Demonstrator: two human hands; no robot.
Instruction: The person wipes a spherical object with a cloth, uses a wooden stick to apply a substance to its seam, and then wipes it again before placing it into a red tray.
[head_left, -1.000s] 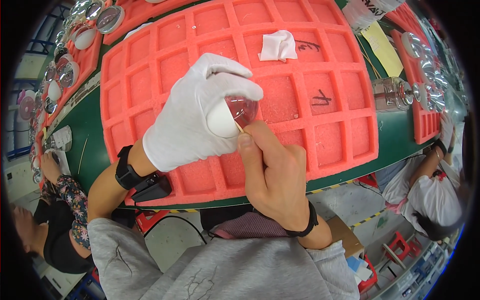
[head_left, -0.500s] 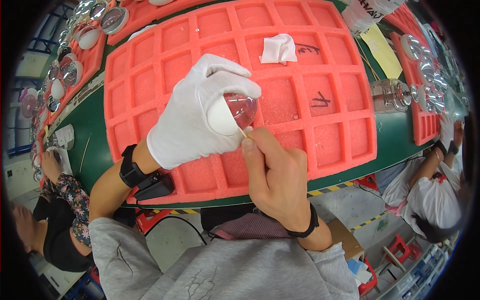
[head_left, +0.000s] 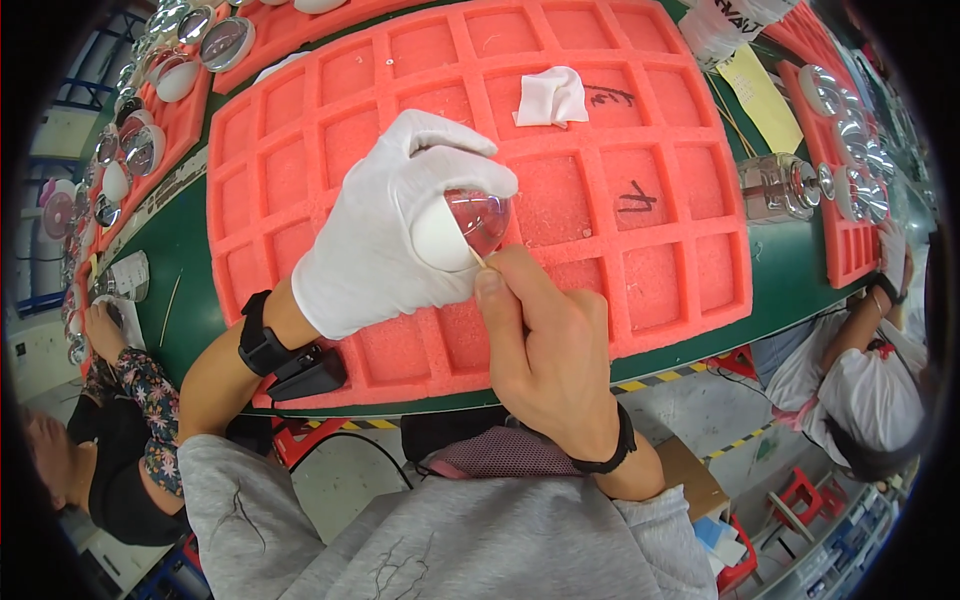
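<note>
A big pink foam tray (head_left: 620, 290) fills mid-frame, its pockets mostly bare. At centre my gloved left hand (head_left: 385, 240) wraps closed around a domed reflector cup (head_left: 462, 225), white shell lower left, shiny mouth toward upper right. My right hand (head_left: 545, 350) pinches a thin stick (head_left: 477, 258) at its rim; work looks midway.

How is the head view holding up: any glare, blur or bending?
Head view: sharp at centre on the left hand and right hand; glare spots on the clear bulb; the red foam tray edges bow outward; black corners from the fisheye rim.
</note>
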